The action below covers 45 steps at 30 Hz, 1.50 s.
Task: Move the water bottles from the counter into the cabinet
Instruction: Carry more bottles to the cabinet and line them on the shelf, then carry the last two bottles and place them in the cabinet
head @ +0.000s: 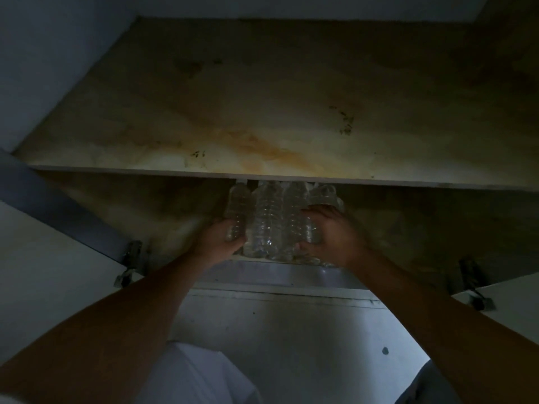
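Observation:
Several clear plastic water bottles (267, 217) stand packed together on the lower shelf of the open cabinet (122, 211), close to its front edge. Their tops are hidden behind the stained shelf (262, 118) above them. My left hand (221, 243) grips the bottle at the left end of the group. My right hand (326, 234) wraps around the bottles on the right side. Both forearms reach up from below into the dim cabinet.
Two cabinet doors hang open, one at the left (52, 258) and one at the right (513, 298), with metal hinges (129, 263) at the cabinet's front corners. Below the cabinet runs a pale wall (291, 330). White cloth (198, 374) shows at the bottom.

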Tool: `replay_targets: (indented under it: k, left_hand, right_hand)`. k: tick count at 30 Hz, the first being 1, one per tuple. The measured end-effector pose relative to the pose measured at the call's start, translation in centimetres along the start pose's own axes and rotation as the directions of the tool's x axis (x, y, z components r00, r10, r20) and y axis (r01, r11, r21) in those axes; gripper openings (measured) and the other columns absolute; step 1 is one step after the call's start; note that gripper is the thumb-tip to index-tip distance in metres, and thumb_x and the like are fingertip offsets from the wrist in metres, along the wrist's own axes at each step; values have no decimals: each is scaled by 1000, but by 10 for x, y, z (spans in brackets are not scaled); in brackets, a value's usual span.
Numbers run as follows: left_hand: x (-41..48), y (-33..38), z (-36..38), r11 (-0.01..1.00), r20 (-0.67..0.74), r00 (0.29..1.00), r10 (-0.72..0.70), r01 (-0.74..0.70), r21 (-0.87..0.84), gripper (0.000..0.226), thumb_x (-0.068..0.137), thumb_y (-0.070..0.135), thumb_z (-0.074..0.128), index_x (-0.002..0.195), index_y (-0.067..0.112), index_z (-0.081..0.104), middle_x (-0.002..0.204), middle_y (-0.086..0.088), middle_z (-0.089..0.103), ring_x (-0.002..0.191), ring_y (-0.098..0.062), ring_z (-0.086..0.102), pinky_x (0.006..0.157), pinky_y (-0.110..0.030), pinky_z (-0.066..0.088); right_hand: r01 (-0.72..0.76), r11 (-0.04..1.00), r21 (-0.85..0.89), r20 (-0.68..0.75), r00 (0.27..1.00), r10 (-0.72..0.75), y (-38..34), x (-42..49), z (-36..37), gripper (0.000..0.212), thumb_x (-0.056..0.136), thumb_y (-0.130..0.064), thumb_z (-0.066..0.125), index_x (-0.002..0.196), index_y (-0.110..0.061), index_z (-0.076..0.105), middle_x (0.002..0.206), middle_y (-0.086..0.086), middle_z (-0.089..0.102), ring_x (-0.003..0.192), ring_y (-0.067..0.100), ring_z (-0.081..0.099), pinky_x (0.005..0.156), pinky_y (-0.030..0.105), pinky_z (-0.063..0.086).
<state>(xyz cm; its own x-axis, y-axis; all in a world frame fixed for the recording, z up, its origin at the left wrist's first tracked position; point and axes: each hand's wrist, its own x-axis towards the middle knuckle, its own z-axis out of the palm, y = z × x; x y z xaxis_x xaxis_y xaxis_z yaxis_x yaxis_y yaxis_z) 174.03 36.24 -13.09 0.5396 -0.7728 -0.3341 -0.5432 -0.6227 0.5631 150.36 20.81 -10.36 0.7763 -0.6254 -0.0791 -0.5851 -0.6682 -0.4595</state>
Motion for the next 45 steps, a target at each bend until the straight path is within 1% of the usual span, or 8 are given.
replay_targets:
  k: [6, 10, 14, 18, 21, 28, 39, 45]
  left_hand:
    - [-12, -6, -9, 997, -39, 999, 11, -8, 73, 42, 87, 32, 78, 123, 13, 70, 100, -12, 69, 80, -15, 59, 57, -12, 37]
    - [-12, -6, -10, 999, -22, 999, -36, 37, 37, 42, 88, 33, 77, 126, 16, 70, 97, -8, 70, 82, -23, 68, 73, -30, 51]
    - [-10, -5, -4, 999, -13, 999, -40, 40, -28, 41, 95, 35, 69, 130, 14, 66, 95, -3, 67, 72, -7, 62, 62, -21, 46]
    - [-21, 1, -5, 999, 49, 999, 13, -15, 43, 45, 99, 42, 60, 138, 18, 60, 134, -8, 61, 112, -22, 63, 85, -24, 45]
    - [-48, 16, -15, 985, 90, 993, 72, -85, 150, 47, 99, 48, 56, 134, 16, 62, 137, -9, 62, 118, -28, 62, 92, -29, 47]
    - [-199, 112, -91, 887, -3, 960, 280, -258, 383, 49, 93, 48, 43, 118, 15, 70, 113, -9, 73, 97, -32, 69, 81, -39, 57]
    - [-429, 314, -307, 778, 90, 921, 380, -371, 507, 45, 95, 44, 45, 113, 10, 70, 110, -7, 72, 95, -32, 67, 81, -40, 50]
    - [-491, 369, -363, 687, 122, 875, 468, -447, 573, 50, 96, 46, 42, 116, 9, 69, 115, -8, 70, 99, -32, 65, 84, -42, 48]
  right_hand:
    - [-40, 999, -32, -32, 999, 39, 7, -7, 1, 75, 73, -48, 82, 139, -22, 57, 152, 6, 47, 141, 28, 37, 114, 35, 30]
    - [-70, 997, -24, -15, 997, 70, 13, -8, 3, 78, 73, -48, 82, 141, -23, 55, 156, 4, 40, 144, 26, 33, 115, 31, 28]
    - [-55, 998, -39, -2, 998, 55, 17, -6, 6, 78, 75, -49, 80, 142, -21, 54, 157, 5, 38, 145, 26, 29, 116, 34, 28]
    - [-59, 997, -55, 71, 995, 63, 14, -9, 4, 80, 84, -51, 72, 150, -18, 43, 163, 8, 26, 150, 28, 21, 120, 42, 28]
    - [-140, 990, -16, 118, 983, 141, -4, -31, -19, 76, 92, -49, 64, 155, -19, 35, 165, 7, 23, 150, 26, 23, 118, 37, 30]
    - [-296, 953, 56, 54, 954, 294, -79, -162, -143, 47, 95, -42, 60, 136, -18, 56, 133, 7, 61, 122, 28, 56, 93, 36, 49]
    - [-399, 917, -20, 152, 905, 397, -251, -343, -402, 56, 96, -49, 52, 143, -19, 50, 144, -2, 56, 135, 22, 47, 103, 38, 45]
    - [-353, 936, 13, 11, 936, 353, -299, -392, -482, 58, 92, -51, 44, 136, -16, 58, 135, -2, 63, 128, 23, 55, 98, 39, 51]
